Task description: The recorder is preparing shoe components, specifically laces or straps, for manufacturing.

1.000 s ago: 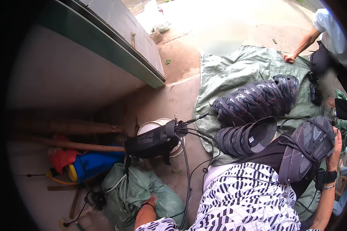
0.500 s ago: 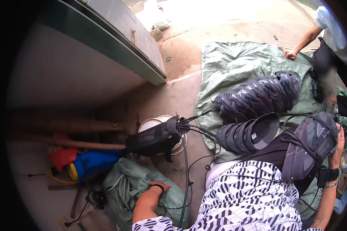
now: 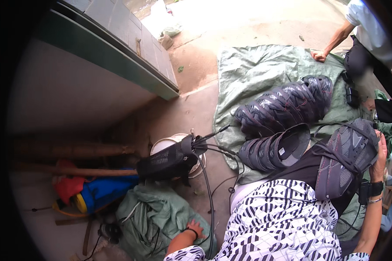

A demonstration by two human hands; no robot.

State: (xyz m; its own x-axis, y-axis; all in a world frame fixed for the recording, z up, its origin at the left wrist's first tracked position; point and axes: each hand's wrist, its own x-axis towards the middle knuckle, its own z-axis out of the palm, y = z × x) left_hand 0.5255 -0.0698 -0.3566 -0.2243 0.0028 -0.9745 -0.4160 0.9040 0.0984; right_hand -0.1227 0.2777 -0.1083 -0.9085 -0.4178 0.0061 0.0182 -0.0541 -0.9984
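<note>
Grey shoe (image 3: 346,158) | upright, toe up-right | right hand (image 3: 381,154) grips it | left hand (image 3: 195,228) open on green sack (image 3: 154,219)

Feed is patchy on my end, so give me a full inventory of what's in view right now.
grey shoe: one, grey with dark laces, held at right
rows of shoes: two rows, dark grey, on the tarp
tarp: one, green, spread on the ground
black mesh shoe part: one, centre, over the bucket
white bucket: one, beside the step
green sack: one, lower centre
wooden poles: two, brown, left
another person: one, white shirt, top right
left hand: on the green sack
right hand: grips the grey shoe
</note>
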